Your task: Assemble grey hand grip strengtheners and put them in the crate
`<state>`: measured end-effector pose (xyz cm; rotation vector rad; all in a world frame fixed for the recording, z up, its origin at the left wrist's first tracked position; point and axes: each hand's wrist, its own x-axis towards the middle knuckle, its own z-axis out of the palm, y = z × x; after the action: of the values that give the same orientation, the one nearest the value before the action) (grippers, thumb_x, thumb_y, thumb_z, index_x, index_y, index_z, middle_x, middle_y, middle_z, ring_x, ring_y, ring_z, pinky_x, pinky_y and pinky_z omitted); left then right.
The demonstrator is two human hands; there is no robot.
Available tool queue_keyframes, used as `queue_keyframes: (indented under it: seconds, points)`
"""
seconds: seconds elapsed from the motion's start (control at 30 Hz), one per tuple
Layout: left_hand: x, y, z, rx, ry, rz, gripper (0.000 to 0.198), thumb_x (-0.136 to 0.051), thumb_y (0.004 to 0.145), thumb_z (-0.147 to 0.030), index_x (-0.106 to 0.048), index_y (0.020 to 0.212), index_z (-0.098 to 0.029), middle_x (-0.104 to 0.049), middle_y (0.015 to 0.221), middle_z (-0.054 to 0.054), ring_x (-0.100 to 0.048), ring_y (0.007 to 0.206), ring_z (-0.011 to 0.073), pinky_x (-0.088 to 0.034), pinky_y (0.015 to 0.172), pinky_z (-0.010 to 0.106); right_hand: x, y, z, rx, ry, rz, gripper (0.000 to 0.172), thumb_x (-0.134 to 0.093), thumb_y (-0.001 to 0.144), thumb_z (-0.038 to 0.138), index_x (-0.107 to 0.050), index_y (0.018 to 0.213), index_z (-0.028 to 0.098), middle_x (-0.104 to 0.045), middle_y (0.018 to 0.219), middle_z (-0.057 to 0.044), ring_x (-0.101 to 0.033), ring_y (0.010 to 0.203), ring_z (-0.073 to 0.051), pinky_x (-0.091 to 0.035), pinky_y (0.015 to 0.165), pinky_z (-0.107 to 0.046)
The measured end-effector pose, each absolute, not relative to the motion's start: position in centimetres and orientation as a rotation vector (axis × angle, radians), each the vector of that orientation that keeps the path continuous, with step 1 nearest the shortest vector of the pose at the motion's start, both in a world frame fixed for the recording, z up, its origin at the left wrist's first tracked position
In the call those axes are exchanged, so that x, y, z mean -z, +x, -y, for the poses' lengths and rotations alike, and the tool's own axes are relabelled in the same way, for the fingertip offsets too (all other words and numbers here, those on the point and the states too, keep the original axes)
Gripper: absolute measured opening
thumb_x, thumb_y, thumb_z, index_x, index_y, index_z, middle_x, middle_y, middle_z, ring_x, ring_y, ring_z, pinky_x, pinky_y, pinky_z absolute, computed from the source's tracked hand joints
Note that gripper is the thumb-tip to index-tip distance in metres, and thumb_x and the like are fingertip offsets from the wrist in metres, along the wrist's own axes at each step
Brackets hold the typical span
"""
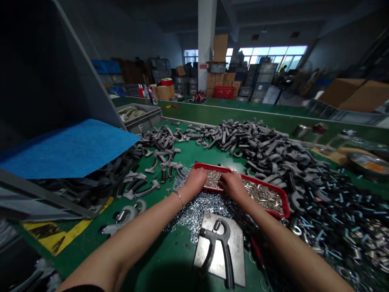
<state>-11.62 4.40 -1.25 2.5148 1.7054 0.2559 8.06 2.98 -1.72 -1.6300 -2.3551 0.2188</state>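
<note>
A long red tray (284,198) holds small metal pins and rivet-like pieces. My left hand (197,179) is at its left end, fingers curled at the rim; what they hold is hidden. Over the tray's middle, my right hand (232,184) has its bent fingers down among the small pieces, and their tips are hard to make out. Nearer to me, a hand grip strengthener (225,243) with black handles and a coiled spring lies on a flat metal plate (238,259). Loose shiny nuts and washers (194,211) are spread between tray and plate.
Grey hand grip parts (258,142) are heaped behind and right of the tray. Black pieces with bolts (319,219) cover the right side. A large grey bin (106,93) with a blue sheet (73,148) stands at left. A grey crate (146,119) is behind it.
</note>
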Motion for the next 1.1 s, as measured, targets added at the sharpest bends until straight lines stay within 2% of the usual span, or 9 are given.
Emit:
queue_keyframes:
  seconds: [0.17,0.3,0.37,0.5,0.73,0.9,1.1]
  points:
    - [-0.9,-11.5,-2.4,-0.378,2.550,-1.669,0.018,-0.047,0.097,-0.012,-0.064,0.102,-0.011,-0.064,0.110,0.016,-0.056,0.111,0.0268,-0.039,0.099,0.040,1.2,8.1,-3.1,-0.373,-1.594,2.156,0.012,-0.062,0.091,0.029,-0.064,0.088,0.017,-0.066,0.093,-0.002,-0.060,0.094,-0.021,-0.043,0.091,-0.042]
    - [-1.2,-11.3,4.5,-0.419,2.578,-1.416,0.013,-0.052,0.099,-0.025,-0.064,0.098,-0.019,-0.067,0.100,0.004,-0.058,0.099,0.0198,-0.042,0.092,0.032,0.4,9.0,-1.4,-0.599,-1.495,1.958,0.008,-0.058,0.087,0.023,-0.063,0.085,0.018,-0.067,0.083,-0.002,-0.062,0.083,-0.019,-0.046,0.080,-0.034]
    - [-0.4,-11.3,8.3,-0.378,2.576,-1.212,0.014,-0.052,0.100,-0.026,-0.064,0.095,-0.020,-0.067,0.095,0.001,-0.058,0.093,0.0189,-0.042,0.088,0.032,0.0,9.6,0.8,-0.731,-1.427,1.876,0.009,-0.058,0.084,0.027,-0.063,0.084,0.020,-0.069,0.083,-0.002,-0.063,0.082,-0.019,-0.046,0.078,-0.031]
    - [1.6,-11.2,12.2,-0.278,2.665,-1.170,0.016,-0.052,0.099,-0.024,-0.065,0.091,-0.018,-0.066,0.093,0.003,-0.057,0.091,0.0215,-0.040,0.088,0.037,0.0,10.5,6.6,-0.981,-1.351,1.752,0.013,-0.061,0.082,0.035,-0.062,0.080,0.022,-0.067,0.078,-0.001,-0.064,0.077,-0.019,-0.048,0.073,-0.031]
    - [2.6,-10.4,12.0,-0.231,2.966,-1.144,0.014,-0.054,0.097,-0.019,-0.063,0.087,-0.016,-0.066,0.088,0.006,-0.057,0.087,0.0236,-0.041,0.082,0.039,1.9,11.4,13.4,-1.242,-1.361,1.619,0.017,-0.057,0.086,0.037,-0.055,0.080,0.022,-0.068,0.069,0.000,-0.066,0.065,-0.018,-0.051,0.062,-0.030]
    - [2.8,-9.9,12.6,-0.206,3.187,-0.972,0.014,-0.053,0.095,-0.015,-0.064,0.087,-0.012,-0.066,0.087,0.010,-0.058,0.085,0.0265,-0.042,0.083,0.044,3.7,10.2,14.8,-1.172,-1.384,1.686,0.019,-0.058,0.088,0.036,-0.057,0.077,0.020,-0.066,0.067,-0.001,-0.064,0.062,-0.018,-0.050,0.060,-0.029]
    - [3.7,-10.4,13.1,-0.248,3.194,-0.894,0.019,-0.048,0.098,-0.015,-0.066,0.097,-0.010,-0.065,0.091,0.011,-0.057,0.089,0.0261,-0.042,0.092,0.047,5.3,8.9,15.3,-0.759,-1.314,1.920,0.016,-0.054,0.096,0.029,-0.062,0.084,0.021,-0.064,0.088,-0.006,-0.058,0.091,-0.025,-0.046,0.087,-0.042]
